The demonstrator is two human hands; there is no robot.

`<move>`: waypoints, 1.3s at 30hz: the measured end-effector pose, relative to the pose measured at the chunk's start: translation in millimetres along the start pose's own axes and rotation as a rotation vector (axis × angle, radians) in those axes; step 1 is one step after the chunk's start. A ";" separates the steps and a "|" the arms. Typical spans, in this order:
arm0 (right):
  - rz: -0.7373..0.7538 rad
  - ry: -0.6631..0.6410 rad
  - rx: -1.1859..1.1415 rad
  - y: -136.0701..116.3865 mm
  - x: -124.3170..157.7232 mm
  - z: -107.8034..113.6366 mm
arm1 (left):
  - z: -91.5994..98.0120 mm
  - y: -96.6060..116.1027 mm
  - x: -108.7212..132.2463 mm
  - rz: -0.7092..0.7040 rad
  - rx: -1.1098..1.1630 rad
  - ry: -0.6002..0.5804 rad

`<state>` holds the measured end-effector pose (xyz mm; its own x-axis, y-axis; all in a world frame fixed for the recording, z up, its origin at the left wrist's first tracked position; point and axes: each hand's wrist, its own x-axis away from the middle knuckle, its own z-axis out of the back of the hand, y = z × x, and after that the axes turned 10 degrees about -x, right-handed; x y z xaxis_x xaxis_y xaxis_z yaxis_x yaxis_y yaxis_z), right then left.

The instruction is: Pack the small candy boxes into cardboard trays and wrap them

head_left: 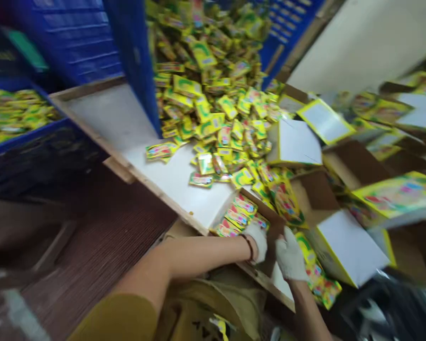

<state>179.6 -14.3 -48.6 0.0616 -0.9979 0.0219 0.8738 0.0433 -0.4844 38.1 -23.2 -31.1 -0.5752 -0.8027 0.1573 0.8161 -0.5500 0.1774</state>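
An open cardboard box [271, 246] lies at the table's near edge, with small yellow packets [237, 214] laid in rows inside it. My left hand [257, 242], in a white glove, reaches into this box over the packets; its fingers are blurred and partly hidden. At the box's right side, my gloved right hand [291, 255] is closed on the cardboard wall, thumb upward. Beyond the box a big heap of loose yellow packets [206, 123] spreads over the white tabletop [177, 182].
A blue crate [137, 61] stands around the back of the heap. Further left is another blue crate [39, 130] of packets. Several open yellow-edged boxes [355, 246] crowd the right side. Black plastic [394, 303] lies lower right. A wooden rim [145, 182] edges the table.
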 end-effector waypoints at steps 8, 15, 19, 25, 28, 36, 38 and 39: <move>-0.121 -0.139 -0.206 -10.8 -5.9 12.0 | 12.8 -23.9 -3.9 -0.131 -0.263 0.023; -0.186 -0.199 -0.323 -10.5 -7.0 14.9 | 0.6 -27.9 -6.7 -0.085 -0.466 -0.049; -0.175 -0.202 -0.354 -9.4 -8.4 12.7 | -1.0 -19.5 -3.1 -0.176 -0.428 -0.021; -0.210 -0.213 -0.291 -13.9 -8.0 14.7 | -2.6 -18.4 1.5 -0.216 -0.365 -0.003; -0.116 -0.117 -0.126 -21.8 -4.5 34.5 | 13.2 -25.6 17.1 -0.302 -0.132 0.062; 0.255 -0.601 0.321 -77.6 -15.1 36.7 | 33.2 -138.1 85.0 0.595 -0.062 0.391; 0.173 -0.694 0.343 -84.7 -22.3 17.9 | 22.3 -170.5 94.3 0.770 -0.059 0.302; 0.140 -0.718 0.331 -85.7 -25.6 9.8 | 16.0 -182.4 98.0 0.814 -0.017 0.266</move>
<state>107.8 8.0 1.0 0.3778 -0.7117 0.5922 0.9259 0.2902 -0.2418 -168.1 2.1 -32.5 0.2212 -0.9752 -0.0041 0.9711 0.2199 0.0929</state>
